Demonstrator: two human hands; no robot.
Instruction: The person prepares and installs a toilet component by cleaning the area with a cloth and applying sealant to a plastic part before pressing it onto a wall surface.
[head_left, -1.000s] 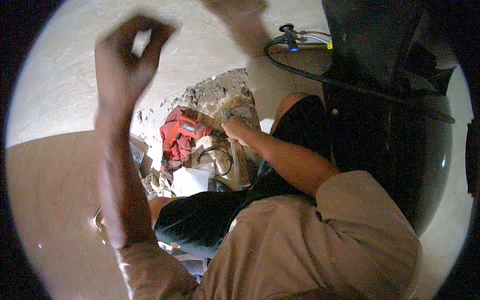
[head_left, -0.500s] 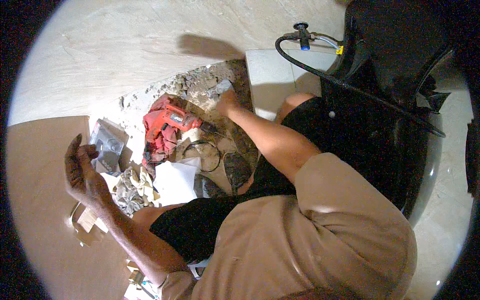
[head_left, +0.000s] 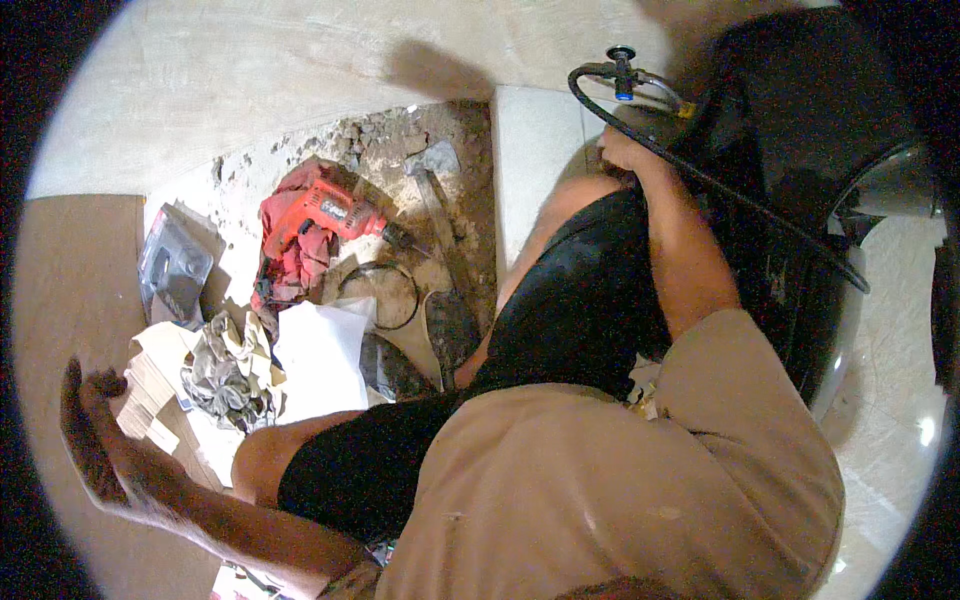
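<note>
My left hand [head_left: 105,450] hangs in the air at the lower left, above the brown board. It holds nothing, and its fingers are apart and loosely bent. Beyond my right knee, my right hand [head_left: 628,152] is beside a black braided hose [head_left: 715,185], just under a wall valve [head_left: 622,72]. Its fingers are partly hidden and blurred, so whether it grips anything is unclear. A hammer [head_left: 447,222] lies on the dug-up patch of floor, its grey head towards the wall. Left of it, a red power drill [head_left: 335,208] rests on a red cloth [head_left: 305,265].
A loop of dark cable [head_left: 378,295], a dark trowel-like blade [head_left: 452,330] and a white sheet [head_left: 320,350] lie before my legs. Crumpled grey cloth [head_left: 225,375] and a clear plastic case [head_left: 178,265] are further left. A glossy black fixture [head_left: 790,110] stands at the right.
My right hand has left the hammer head in the rubble and moved right, towards the hose. My left hand has moved left and lower. The view has shifted slightly.
</note>
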